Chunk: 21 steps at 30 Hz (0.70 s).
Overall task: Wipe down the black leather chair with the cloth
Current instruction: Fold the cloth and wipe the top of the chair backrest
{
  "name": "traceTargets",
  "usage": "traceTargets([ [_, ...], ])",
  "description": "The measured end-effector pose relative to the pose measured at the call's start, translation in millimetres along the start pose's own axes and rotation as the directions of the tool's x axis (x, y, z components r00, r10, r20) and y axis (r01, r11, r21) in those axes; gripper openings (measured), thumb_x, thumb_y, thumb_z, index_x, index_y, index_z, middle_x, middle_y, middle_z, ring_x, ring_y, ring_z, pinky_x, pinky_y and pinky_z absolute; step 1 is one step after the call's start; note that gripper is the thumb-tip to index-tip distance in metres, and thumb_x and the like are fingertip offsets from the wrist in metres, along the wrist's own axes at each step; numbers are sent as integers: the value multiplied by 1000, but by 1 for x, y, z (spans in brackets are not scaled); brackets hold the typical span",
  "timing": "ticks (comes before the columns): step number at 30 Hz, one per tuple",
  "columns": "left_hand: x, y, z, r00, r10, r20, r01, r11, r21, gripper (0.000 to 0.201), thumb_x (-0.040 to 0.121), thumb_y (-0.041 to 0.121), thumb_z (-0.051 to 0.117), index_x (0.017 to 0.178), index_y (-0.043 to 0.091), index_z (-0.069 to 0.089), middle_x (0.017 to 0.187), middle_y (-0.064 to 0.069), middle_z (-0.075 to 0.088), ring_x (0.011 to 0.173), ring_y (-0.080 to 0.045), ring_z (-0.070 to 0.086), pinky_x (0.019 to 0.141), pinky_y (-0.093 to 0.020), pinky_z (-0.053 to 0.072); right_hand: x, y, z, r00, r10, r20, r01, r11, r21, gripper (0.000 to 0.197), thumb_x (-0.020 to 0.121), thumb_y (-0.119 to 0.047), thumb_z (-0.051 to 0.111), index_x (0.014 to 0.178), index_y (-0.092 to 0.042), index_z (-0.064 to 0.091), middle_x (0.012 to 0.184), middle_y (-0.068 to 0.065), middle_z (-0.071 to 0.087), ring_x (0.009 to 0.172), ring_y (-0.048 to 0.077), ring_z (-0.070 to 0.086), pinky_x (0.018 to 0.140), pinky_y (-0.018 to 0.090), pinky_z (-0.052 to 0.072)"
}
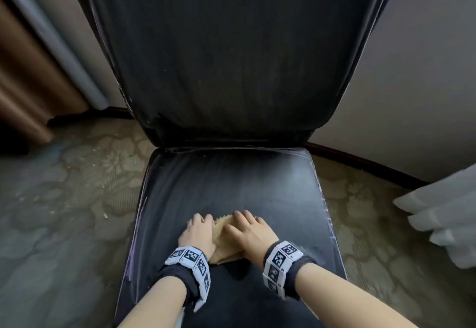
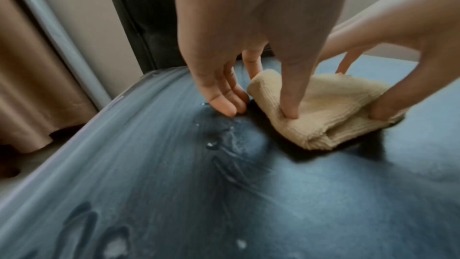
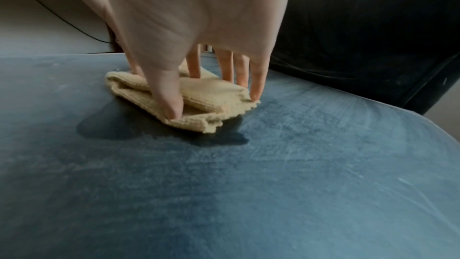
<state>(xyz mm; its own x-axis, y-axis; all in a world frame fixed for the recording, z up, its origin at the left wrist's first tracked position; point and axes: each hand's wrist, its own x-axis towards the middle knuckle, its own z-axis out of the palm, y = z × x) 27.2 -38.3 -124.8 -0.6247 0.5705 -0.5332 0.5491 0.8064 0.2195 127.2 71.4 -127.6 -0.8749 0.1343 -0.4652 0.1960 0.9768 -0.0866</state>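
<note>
The black leather chair has a tall backrest (image 1: 231, 52) and a seat (image 1: 231, 181) streaked with a pale film. A folded beige cloth (image 1: 221, 227) lies on the front middle of the seat. My left hand (image 1: 199, 232) rests at the cloth's left side. In the left wrist view its thumb (image 2: 288, 109) presses the cloth (image 2: 331, 121) and its fingertips (image 2: 224, 107) touch the leather. My right hand (image 1: 247, 229) lies over the cloth's right part. In the right wrist view its thumb (image 3: 171, 107) and straight fingers (image 3: 256, 90) press down on the cloth (image 3: 194, 123).
Water drops and smears (image 2: 224, 143) sit on the seat left of the cloth, and a darker damp patch (image 3: 119, 125) lies beside it. A brown curtain (image 1: 25, 75) hangs at the left, a white sheer curtain (image 1: 443, 219) at the right. Patterned carpet (image 1: 64, 199) surrounds the chair.
</note>
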Motion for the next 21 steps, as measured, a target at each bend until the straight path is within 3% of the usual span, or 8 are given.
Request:
traceTargets([
  [4, -3, 7, -1, 998, 19, 52, -14, 995, -99, 31, 83, 7, 49, 110, 20, 42, 119, -4, 53, 108, -27, 56, 84, -36, 46, -5, -9, -13, 1000, -9, 6, 9, 999, 54, 51, 76, -9, 60, 123, -11, 41, 131, 18, 39, 120, 36, 36, 88, 45, 40],
  [8, -11, 16, -20, 998, 43, 56, -29, 972, -231, 27, 82, 2, 47, 97, 21, 36, 116, -9, 54, 106, -30, 57, 88, -37, 44, -10, -6, -28, 1000, 13, -15, -12, 995, 98, 47, 79, -5, 55, 124, -9, 41, 129, 18, 39, 120, 34, 36, 88, 45, 40],
  [10, -17, 21, -44, 998, 48, 26, -38, 955, -295, 31, 80, 1, 47, 92, 26, 32, 114, -9, 54, 104, -30, 56, 90, -37, 43, -16, -1, -48, 995, 11, -103, 1, 993, 115, 46, 72, -2, 59, 116, -7, 46, 121, 20, 46, 112, 37, 45, 81, 45, 45],
  [13, -27, 33, -97, 994, 71, -80, -96, 917, -388, 36, 76, -1, 48, 92, 28, 33, 114, -6, 52, 102, -28, 55, 89, -36, 45, -20, 10, -95, 973, 18, -229, -6, 999, 51, 65, 37, -9, 80, 91, -13, 45, 89, 13, 61, 76, 32, 62, 51, 34, 50],
  [15, -34, 43, -143, 983, 73, -168, -140, 890, -433, 36, 76, -1, 49, 95, 27, 37, 114, -6, 53, 101, -28, 55, 90, -37, 46, -22, 18, -139, 948, 44, -314, -28, 998, 58, 76, 20, -12, 83, 84, -18, 42, 78, 7, 60, 65, 25, 61, 42, 29, 47],
  [17, -41, 52, -192, 963, 72, -259, -190, 864, -466, 35, 75, 0, 52, 103, 20, 44, 114, -8, 56, 102, -29, 56, 90, -37, 46, -26, 24, -193, 897, 12, -441, -14, 1000, -2, 73, 18, -12, 83, 81, -17, 47, 76, 6, 59, 64, 25, 59, 41, 28, 45],
  [21, -54, 67, -282, 895, 62, -442, -311, 798, -517, 39, 77, 2, 60, 112, 14, 50, 105, -9, 62, 95, -31, 61, 89, -37, 49, -35, 36, -294, 777, -9, -629, -40, 997, -63, 62, 25, -6, 78, 82, -14, 54, 78, 8, 59, 65, 27, 58, 42, 27, 42],
])
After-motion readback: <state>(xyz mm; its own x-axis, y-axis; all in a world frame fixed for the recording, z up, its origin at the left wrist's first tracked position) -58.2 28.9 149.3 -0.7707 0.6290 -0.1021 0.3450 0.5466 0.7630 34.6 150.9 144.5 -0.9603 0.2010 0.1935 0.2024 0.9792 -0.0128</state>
